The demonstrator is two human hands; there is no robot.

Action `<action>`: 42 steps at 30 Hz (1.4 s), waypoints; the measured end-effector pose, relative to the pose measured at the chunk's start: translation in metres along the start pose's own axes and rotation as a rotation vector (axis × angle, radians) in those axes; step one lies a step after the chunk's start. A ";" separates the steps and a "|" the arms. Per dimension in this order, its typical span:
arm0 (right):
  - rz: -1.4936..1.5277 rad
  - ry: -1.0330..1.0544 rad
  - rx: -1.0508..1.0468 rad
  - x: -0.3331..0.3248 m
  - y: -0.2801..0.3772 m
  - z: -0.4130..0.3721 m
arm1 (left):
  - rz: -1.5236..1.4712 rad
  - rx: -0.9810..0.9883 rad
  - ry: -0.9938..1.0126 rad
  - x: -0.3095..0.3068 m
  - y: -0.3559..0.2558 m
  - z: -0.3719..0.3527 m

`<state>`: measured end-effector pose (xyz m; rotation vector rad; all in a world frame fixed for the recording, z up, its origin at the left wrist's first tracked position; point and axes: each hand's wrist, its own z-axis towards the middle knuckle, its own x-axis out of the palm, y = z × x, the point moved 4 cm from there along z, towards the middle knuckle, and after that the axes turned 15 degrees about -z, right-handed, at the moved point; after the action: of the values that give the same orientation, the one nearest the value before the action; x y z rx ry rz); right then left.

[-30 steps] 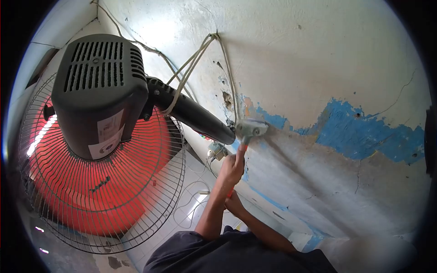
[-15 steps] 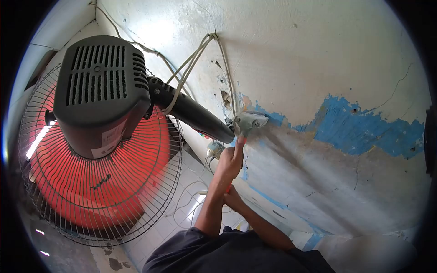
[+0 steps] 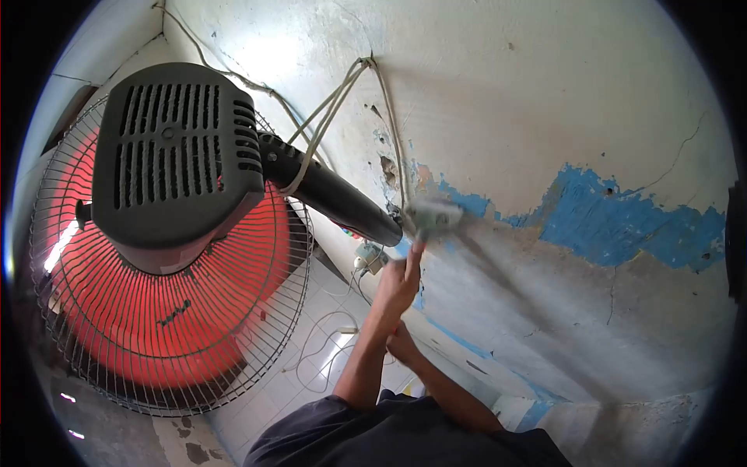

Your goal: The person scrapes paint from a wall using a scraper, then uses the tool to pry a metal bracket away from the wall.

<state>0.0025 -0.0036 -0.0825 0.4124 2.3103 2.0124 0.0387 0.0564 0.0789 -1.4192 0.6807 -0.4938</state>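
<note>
A wall scraper [image 3: 433,216] with a wide, dusty head rests at or close to the wall, just below the left end of the blue paint band; motion blurs it. My left hand [image 3: 400,282] is closed around its handle just under the head, with the index finger stretched along it. Lower down, my right hand [image 3: 401,342] is closed at the handle's lower part, partly behind my left forearm. Most of the handle is hidden by my hands. Bare blue paint [image 3: 615,218] shows between the cream upper wall and the greyish lower wall.
A fan [image 3: 175,156] with a black motor housing, red blades and wire guard fills the left side. Its black arm [image 3: 334,194] reaches toward the wall near the scraper. A looped cable [image 3: 342,89] hangs over that arm. More cord [image 3: 315,342] lies on the tiled floor.
The scraper head has shifted slightly and is now blurred, and both hands have moved a little with it. The fan's housing has turned slightly, hiding most of its label.
</note>
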 end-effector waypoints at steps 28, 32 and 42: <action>0.025 -0.179 -0.240 0.011 0.030 0.004 | 0.034 0.125 -0.001 -0.006 -0.034 -0.003; 0.103 -0.168 -0.259 0.015 0.042 0.006 | 0.091 0.089 0.025 -0.008 -0.029 -0.003; -0.069 -0.259 -0.308 0.004 0.073 0.000 | 0.099 0.142 0.005 -0.004 -0.051 -0.003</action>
<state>0.0105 0.0061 -0.0105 0.5278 1.8061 2.0919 0.0382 0.0517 0.1296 -1.2459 0.7026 -0.4590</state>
